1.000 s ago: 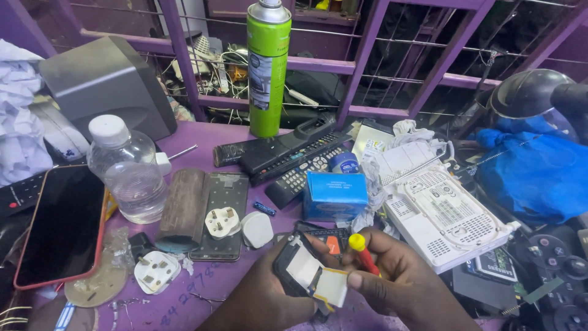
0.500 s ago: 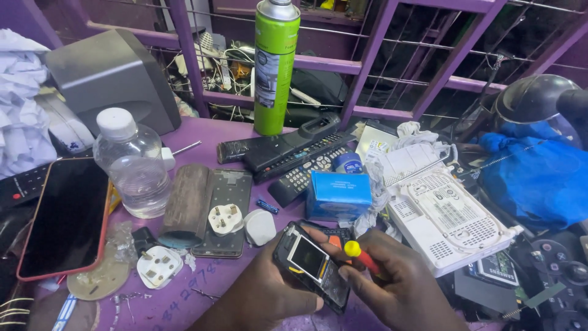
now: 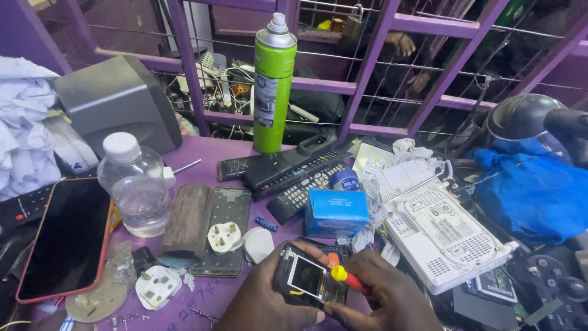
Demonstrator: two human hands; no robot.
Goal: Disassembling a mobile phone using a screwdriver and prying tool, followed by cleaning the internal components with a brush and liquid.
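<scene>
Both hands close on one job: the left hand point(image 3: 269, 303) grips a small opened phone point(image 3: 306, 281) low over the purple table point(image 3: 208, 153), while the right hand point(image 3: 386, 300) pinches a yellow-handled screwdriver point(image 3: 348, 277) against it. Loosening a screw seems to be the step; it calls for a steady tip. Left of the hands, a capped plastic bottle point(image 3: 136, 184) holds clear liquid.

Both hands are bare: left hand point(image 3: 269, 300), right hand point(image 3: 386, 294). No gloves, rings, watch or wristband show on either. Forearms enter from the bottom edge uncovered; no sleeve reaches into view.
</scene>
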